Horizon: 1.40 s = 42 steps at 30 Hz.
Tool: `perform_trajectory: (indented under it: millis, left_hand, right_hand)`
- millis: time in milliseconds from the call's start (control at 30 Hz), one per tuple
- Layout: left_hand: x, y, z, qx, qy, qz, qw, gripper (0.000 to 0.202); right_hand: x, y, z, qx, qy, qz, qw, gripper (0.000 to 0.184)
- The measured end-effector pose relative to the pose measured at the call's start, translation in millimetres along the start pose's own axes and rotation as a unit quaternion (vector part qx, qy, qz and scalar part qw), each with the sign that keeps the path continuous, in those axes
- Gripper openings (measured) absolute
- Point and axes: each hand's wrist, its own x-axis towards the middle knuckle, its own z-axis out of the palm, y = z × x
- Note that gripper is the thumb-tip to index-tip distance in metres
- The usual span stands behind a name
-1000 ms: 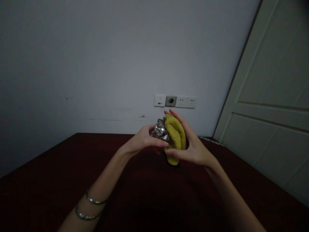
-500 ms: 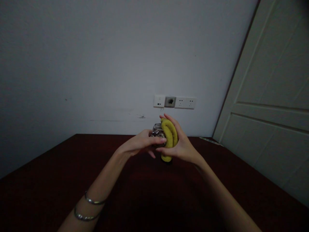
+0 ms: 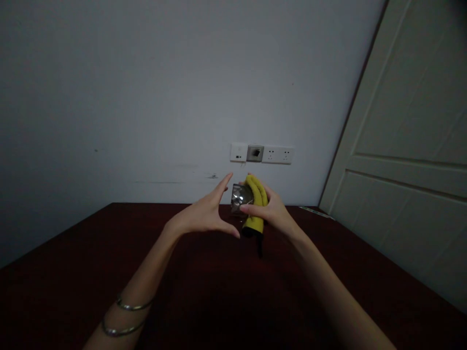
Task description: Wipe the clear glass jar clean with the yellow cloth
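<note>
Right grip (image 3: 269, 211) clamped on yellow cloth (image 3: 256, 201) against shiny jar (image 3: 241, 199); left grip (image 3: 199, 216) spread open, just beside; dark red surface (image 3: 65, 282), white wall (image 3: 146, 97), socket strip (image 3: 261, 153), cream door (image 3: 408, 121)

White wall (image 3: 109, 97), power sockets (image 3: 261, 153); dark red table (image 3: 73, 277); panelled door (image 3: 404, 112)

**Dark red bench (image 3: 80, 257) against a white wall (image 3: 146, 87)**
A row of white wall sockets (image 3: 261, 153) is fixed above the bench's far edge, and a faint scuff mark (image 3: 212, 176) is seen just below it. A cream panelled door (image 3: 404, 121) is seen on the right, with a thin pale strip (image 3: 315, 212) lying at the bench's far right edge.
</note>
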Motion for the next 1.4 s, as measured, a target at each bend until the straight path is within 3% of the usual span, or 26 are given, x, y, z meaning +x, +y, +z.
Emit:
perform_trajectory:
  millis: [200,500,600,733,900,1033,1233,1400]
  left_hand:
    - [8.2,-4.6,14.5,-0.01,0.012,0.006,1.0,0.118]
    - [10.5,-7.5,15.2,-0.039,0.039,0.021,0.998,0.11]
    - [11.8,-10.4,17.5,-0.053,0.039,0.033,0.997,0.106]
    - [13.8,-14.6,21.1,-0.065,0.041,0.062,0.995,0.102]
    - [14.4,-14.8,24.0,-0.091,0.053,0.059,0.993,0.094]
    - [14.0,-14.8,24.6,-0.126,0.066,0.054,0.988,0.095]
    - [11.9,-11.7,25.5,-0.18,0.054,0.053,0.981,0.091]
    - [8.0,3.6,23.3,-0.13,0.036,0.059,0.989,0.088]
  right_hand:
    - [1.2,-0.2,2.9,0.023,0.015,0.04,0.999,0.061]
    - [0.0,-3.0,-0.9,0.035,-0.031,0.042,0.998,0.056]
    - [0.5,-2.4,-1.5,0.093,-0.042,0.057,0.993,0.056]
    - [4.8,1.4,6.1,0.208,0.045,0.083,0.974,0.052]
    - [11.3,12.7,10.0,0.242,0.12,0.073,0.96,0.04]
    - [13.7,21.8,2.7,0.202,0.135,0.027,0.97,0.042]
    - [10.6,20.5,-8.0,0.049,0.037,-0.077,0.995,0.044]
    - [-3.1,3.2,-1.5,-0.086,0.021,-0.214,0.973,0.045]
